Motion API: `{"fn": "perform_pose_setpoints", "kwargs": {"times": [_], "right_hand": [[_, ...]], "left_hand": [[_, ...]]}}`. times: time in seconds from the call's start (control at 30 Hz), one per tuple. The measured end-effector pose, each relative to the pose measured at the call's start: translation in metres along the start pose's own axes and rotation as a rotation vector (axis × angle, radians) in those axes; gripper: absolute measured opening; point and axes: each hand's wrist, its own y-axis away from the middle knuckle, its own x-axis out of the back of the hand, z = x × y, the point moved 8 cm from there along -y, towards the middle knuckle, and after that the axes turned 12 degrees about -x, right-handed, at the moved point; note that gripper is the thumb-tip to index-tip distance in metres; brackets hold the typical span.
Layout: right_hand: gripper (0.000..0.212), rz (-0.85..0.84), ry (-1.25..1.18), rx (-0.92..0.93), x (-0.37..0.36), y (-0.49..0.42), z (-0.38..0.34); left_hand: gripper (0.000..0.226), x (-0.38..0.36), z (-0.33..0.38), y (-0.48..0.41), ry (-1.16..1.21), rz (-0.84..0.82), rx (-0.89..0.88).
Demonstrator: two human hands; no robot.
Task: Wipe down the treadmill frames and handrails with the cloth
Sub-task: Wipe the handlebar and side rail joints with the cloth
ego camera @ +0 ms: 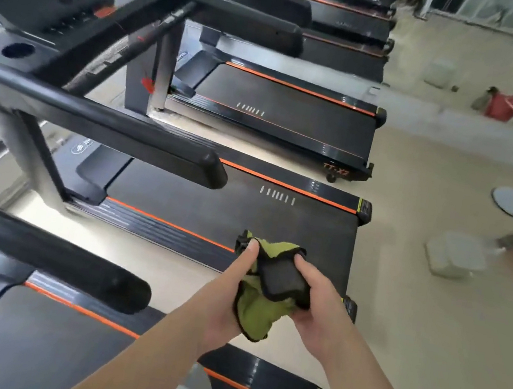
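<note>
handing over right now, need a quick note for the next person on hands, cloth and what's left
Hands: the left hand grips the green cloth from below, thumb on top. The right hand holds its other side, thumb on the dark patch.
Cloth: bunched between both hands, touching no treadmill.
Rails: the near handrail and the next handrail lie to the left, neither being touched.
Done: cannot tell which frames are already wiped.
Left: bring the cloth to the handrails and side frames and wipe.
</note>
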Motion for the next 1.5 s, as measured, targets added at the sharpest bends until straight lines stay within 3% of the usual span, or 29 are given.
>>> {"fn": "perform_pose_setpoints", "kwargs": {"times": [0.1,0.23,0.43,0.6,0.67,0.73,0.87,0.93,1.03,1.17,1.23,1.33,1.4,1.5], "right_hand": [[0.029,0.057,0.196,-0.048,0.008,-0.007,-0.005],[0.025,0.131,0.47,-0.07,-0.005,-0.029,-0.026],[0.052,-0.171,0.301,-0.12,-0.069,-0.063,-0.084],[0.068,-0.198,0.209,-0.119,-0.101,-0.102,-0.144],[0.068,-0.229,0.215,-0.112,-0.113,-0.112,-0.168],[0.052,-0.199,0.21,-0.087,-0.121,-0.124,-0.191],[0.036,0.053,0.026,-0.042,-0.112,-0.162,-0.229],[0.033,0.077,-0.044,-0.012,-0.118,-0.182,-0.253],[0.029,-0.008,0.029,0.026,-0.142,-0.213,-0.292],[0.046,-0.153,0.223,0.118,-0.18,-0.249,-0.355],[0.051,-0.227,0.333,0.114,-0.197,-0.27,-0.388],[0.029,-0.329,0.445,0.103,-0.217,-0.306,-0.445],[0.019,-0.362,0.495,0.104,-0.228,-0.329,-0.478],[0.031,-0.396,0.546,0.127,-0.245,-0.352,-0.503]], "left_hand": [[0.035,0.002,0.011,-0.008,-0.152,0.126,-0.076],[0.032,0.013,0.045,-0.029,-0.271,0.231,-0.205],[0.036,0.005,0.105,-0.082,-0.436,0.109,-0.305],[0.045,-0.009,0.166,-0.129,-0.526,-0.016,-0.31],[0.039,-0.01,0.19,-0.141,-0.509,-0.001,-0.316],[0.032,-0.008,0.216,-0.151,-0.501,0.069,-0.339],[0.015,0.016,0.254,-0.174,-0.31,0.33,-0.426],[0.015,0.026,0.265,-0.191,-0.263,0.414,-0.437],[0.021,0.026,0.271,-0.225,-0.267,0.486,-0.394],[0.063,0.016,0.27,-0.28,-0.258,0.524,-0.226],[0.058,0.011,0.273,-0.316,-0.215,0.518,-0.233],[0.036,-0.005,0.287,-0.372,-0.087,0.535,-0.294],[0.033,-0.016,0.301,-0.397,-0.022,0.537,-0.3],[0.035,-0.016,0.317,-0.411,0.059,0.551,-0.303]]}}
